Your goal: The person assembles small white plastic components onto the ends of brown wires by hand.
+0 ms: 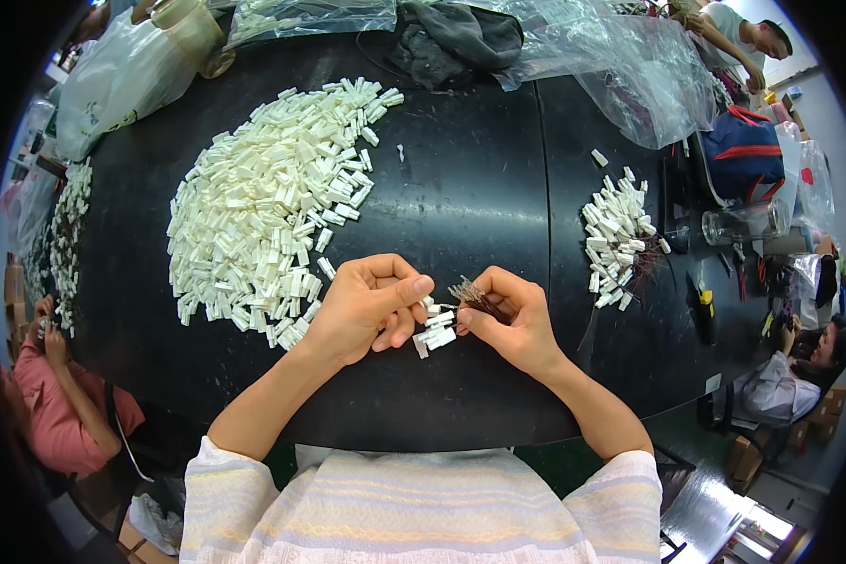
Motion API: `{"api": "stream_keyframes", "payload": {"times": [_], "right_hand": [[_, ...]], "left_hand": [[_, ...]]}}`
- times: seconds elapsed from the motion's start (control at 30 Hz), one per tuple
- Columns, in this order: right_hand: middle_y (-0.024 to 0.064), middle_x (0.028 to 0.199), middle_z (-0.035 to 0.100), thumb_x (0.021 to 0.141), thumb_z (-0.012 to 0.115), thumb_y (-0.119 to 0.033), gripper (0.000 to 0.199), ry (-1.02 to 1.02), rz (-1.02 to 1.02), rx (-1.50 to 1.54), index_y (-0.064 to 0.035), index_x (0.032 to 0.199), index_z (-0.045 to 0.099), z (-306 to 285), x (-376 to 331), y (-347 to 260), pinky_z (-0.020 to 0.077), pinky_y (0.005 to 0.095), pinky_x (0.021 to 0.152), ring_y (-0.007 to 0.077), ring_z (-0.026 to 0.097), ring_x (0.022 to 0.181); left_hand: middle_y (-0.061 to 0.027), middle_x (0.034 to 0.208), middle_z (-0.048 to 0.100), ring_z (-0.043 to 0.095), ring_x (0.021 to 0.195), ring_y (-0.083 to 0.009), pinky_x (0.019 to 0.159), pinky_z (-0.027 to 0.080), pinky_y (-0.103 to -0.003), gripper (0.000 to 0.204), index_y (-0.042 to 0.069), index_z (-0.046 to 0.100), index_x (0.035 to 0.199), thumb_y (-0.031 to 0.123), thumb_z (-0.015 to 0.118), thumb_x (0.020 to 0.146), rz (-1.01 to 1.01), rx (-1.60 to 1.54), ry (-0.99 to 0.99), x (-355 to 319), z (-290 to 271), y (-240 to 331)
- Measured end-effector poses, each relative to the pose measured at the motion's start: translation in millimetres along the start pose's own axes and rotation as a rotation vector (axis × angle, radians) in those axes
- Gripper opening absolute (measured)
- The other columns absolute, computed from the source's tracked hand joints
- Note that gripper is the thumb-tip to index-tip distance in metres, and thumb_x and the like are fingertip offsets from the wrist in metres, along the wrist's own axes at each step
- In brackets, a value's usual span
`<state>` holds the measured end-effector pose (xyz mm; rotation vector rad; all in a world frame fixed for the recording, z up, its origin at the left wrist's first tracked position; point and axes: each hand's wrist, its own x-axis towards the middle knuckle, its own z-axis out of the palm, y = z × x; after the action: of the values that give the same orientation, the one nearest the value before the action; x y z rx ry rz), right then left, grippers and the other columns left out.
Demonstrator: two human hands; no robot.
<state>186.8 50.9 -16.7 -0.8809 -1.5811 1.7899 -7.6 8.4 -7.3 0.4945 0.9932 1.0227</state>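
Pale striped fabric first, since the shirt [423, 512] is what's closest, right up against the near edge of a shiny black table [423, 404]. Just past that edge it's two bare hands working close together. Right hand [517, 324] is closed on a bundle of thin brown wires [484, 303], pinched between thumb and curled fingers, with the pale, frayed-looking ends fanning out toward the upper left. Left hand [362, 305] has its fingers curled in and the thumb tip right by a small white piece; can't tell if it's actually gripping it. A few white connectors [435, 336] hang in a little cluster between the two hands, just below the wire ends.

Farther out on the left there's a huge pile of loose white connectors [254, 216], its lower edge right by the left wrist. Off to the right sits a way smaller heap [616, 226], with dark reddish wires poking out of its right side. Past that, a clear jar [747, 223] lies on its side near a navy bag with red trim [743, 155]. Along the far edge: a crumpled dark cloth [456, 42] and clear plastic bags [639, 80].
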Motion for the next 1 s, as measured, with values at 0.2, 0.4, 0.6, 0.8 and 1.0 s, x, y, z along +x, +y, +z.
{"api": "stream_keyframes", "payload": {"times": [0.2, 0.4, 0.6, 0.8, 1.0], "right_hand": [[-0.0015, 0.063, 0.053, 0.076, 0.063, -0.002, 0.01, 0.036, -0.011, -0.075, -0.0001, 0.075, 0.054, 2, 0, 2, 0.0326, 0.0194, 0.048, 0.0015, 0.043, 0.055], [-0.0028, 0.064, 0.051, 0.077, 0.063, -0.002, 0.011, 0.039, 0.001, -0.055, 0.0002, 0.074, 0.053, 1, -1, 3, 0.0334, 0.0187, 0.05, 0.0012, 0.044, 0.057], [-0.0024, 0.066, 0.053, 0.077, 0.063, -0.002, 0.01, 0.038, 0.006, -0.057, 0.0013, 0.076, 0.054, 3, -1, -4, 0.0344, 0.0184, 0.051, 0.0011, 0.044, 0.06], [-0.0021, 0.067, 0.054, 0.078, 0.062, -0.002, 0.007, 0.047, -0.012, -0.03, 0.0022, 0.077, 0.057, -4, -5, 4, 0.0355, 0.0183, 0.052, 0.0014, 0.046, 0.062], [-0.0017, 0.068, 0.055, 0.079, 0.062, -0.003, 0.006, 0.038, -0.011, -0.132, 0.0026, 0.079, 0.059, -4, -5, 1, 0.0372, 0.0182, 0.054, 0.002, 0.047, 0.063]], "left_hand": [[-0.0054, 0.054, 0.053, 0.038, 0.034, -0.0055, 0.03, 0.025, -0.018, 0.022, 0.003, 0.049, 0.071, 0.014, 0.06, 0.086, 0.08, 0.064, 0.038, 0, 4, -5], [0.0009, 0.05, 0.044, 0.034, 0.037, -0.0028, 0.034, 0.024, -0.019, 0.023, 0.004, 0.048, 0.07, 0.015, 0.062, 0.085, 0.121, 0.094, 0.031, 1, 4, -9], [0.0027, 0.054, 0.048, 0.036, 0.043, 0.0, 0.038, 0.026, -0.018, 0.021, 0.003, 0.051, 0.07, 0.014, 0.063, 0.084, 0.192, 0.321, 0.118, -3, 18, -13], [0.001, 0.058, 0.054, 0.043, 0.049, 0.0006, 0.041, 0.031, -0.016, 0.02, 0.0, 0.057, 0.07, 0.014, 0.066, 0.082, 0.227, 0.317, 0.15, -2, 20, -23], [0.002, 0.058, 0.052, 0.041, 0.048, -0.0008, 0.042, 0.03, -0.017, 0.018, 0.0, 0.057, 0.074, 0.014, 0.06, 0.086, 0.28, 0.464, 0.132, -1, 19, -27]]}}
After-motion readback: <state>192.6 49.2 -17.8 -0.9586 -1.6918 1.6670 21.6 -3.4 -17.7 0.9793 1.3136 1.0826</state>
